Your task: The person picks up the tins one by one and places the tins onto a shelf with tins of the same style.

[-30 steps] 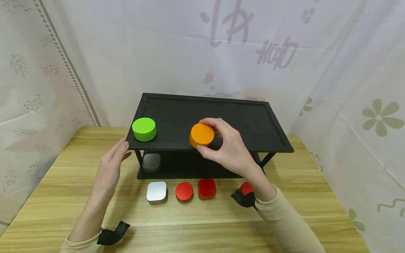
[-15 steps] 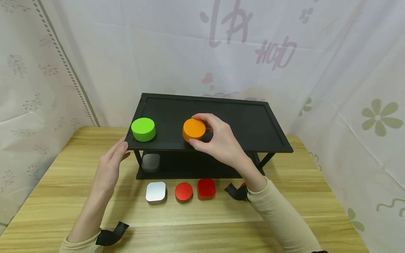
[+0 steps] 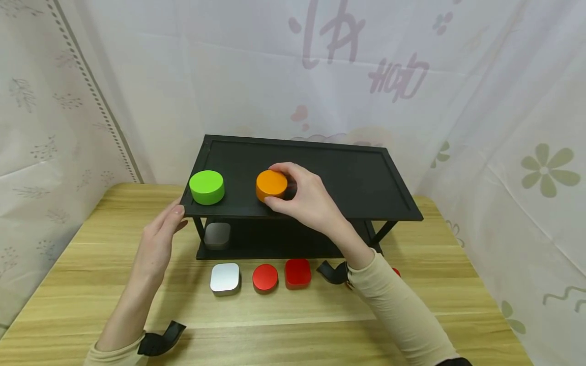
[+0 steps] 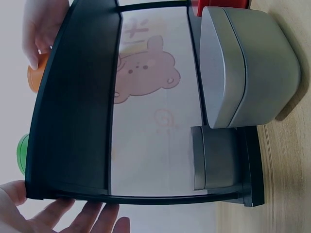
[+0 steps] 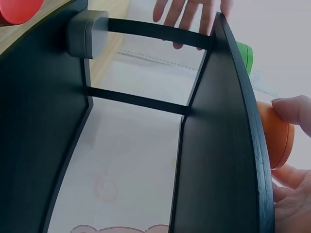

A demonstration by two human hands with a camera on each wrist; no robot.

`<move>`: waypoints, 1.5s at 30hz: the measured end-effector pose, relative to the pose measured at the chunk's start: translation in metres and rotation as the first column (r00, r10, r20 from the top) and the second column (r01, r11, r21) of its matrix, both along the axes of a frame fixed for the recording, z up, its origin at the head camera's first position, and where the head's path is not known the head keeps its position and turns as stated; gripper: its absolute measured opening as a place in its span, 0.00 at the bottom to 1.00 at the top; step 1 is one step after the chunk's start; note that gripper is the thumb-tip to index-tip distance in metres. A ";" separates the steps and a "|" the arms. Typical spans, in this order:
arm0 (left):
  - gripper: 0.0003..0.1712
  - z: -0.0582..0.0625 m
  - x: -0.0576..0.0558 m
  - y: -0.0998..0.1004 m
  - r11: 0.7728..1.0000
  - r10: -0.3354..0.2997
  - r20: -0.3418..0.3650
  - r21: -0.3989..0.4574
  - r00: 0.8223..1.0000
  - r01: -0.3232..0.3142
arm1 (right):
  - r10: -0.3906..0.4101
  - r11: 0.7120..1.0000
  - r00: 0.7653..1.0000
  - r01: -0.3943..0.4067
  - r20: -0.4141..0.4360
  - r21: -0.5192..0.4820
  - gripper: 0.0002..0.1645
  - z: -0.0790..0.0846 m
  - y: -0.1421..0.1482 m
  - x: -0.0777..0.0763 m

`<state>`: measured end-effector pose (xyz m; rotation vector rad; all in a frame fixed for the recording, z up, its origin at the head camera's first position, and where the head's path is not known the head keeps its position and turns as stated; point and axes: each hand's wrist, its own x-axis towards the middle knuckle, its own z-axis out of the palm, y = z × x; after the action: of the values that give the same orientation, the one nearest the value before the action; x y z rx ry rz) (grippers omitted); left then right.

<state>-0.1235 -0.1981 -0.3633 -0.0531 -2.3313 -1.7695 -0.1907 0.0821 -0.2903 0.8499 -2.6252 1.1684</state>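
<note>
My right hand (image 3: 308, 198) holds an orange round tin (image 3: 271, 184) between thumb and fingers at the top board of a black two-tier shelf (image 3: 339, 173). In the right wrist view the orange tin (image 5: 275, 133) sits right at the board's surface. To its left, a green round tin (image 3: 207, 187) stands near the board's front-left corner. My left hand (image 3: 156, 239) holds that corner, with its thumb (image 4: 14, 190) on the board's edge and its fingers (image 4: 87, 216) at the shelf's side. A grey square tin (image 3: 217, 236) stands at the left end of the lower tier.
On the wooden table (image 3: 256, 330) before the shelf, a silver square tin (image 3: 225, 278), a red round tin (image 3: 265, 278) and a red square tin (image 3: 298, 273) stand in a row. Another red thing (image 3: 396, 272) is mostly hidden by the right sleeve. A printed curtain (image 3: 247, 76) hangs behind.
My right hand has moved left along the top board with the orange tin, closer to the green tin. The left hand stays at the corner.
</note>
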 end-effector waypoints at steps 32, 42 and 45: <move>0.29 0.000 0.001 -0.002 1.000 -0.006 0.013 -0.012 1.000 0.006 | -0.022 0.998 0.997 0.018 0.074 0.063 0.32 0.000 -0.015 -0.005; 0.30 0.001 0.000 -0.002 1.000 -0.004 0.011 0.001 1.000 0.004 | -0.031 0.998 0.996 0.026 0.080 0.065 0.32 0.002 -0.019 -0.004; 0.30 0.001 0.000 -0.001 1.000 -0.008 0.016 -0.006 1.000 0.008 | -0.034 0.997 0.996 0.028 0.082 0.073 0.32 0.002 -0.020 -0.004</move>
<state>-0.1234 -0.1995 -0.3619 -0.0495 -2.3506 -1.7731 -0.1952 0.0621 -0.2885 0.7867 -2.7518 1.1325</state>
